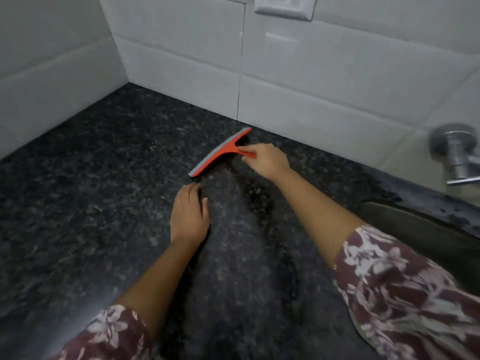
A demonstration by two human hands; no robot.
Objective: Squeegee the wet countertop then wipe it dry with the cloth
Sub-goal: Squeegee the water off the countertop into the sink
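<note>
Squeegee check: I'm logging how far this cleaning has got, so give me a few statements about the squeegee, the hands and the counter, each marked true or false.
1. The right hand grips the handle of the orange squeegee. True.
2. The left hand holds a cloth. False: it rests empty, palm down, on the countertop.
3. The squeegee's blade lies near the tiled wall. True.
4. The countertop is plain white. False: it is dark speckled stone.
5. A metal tap shows at the right edge. True.
</note>
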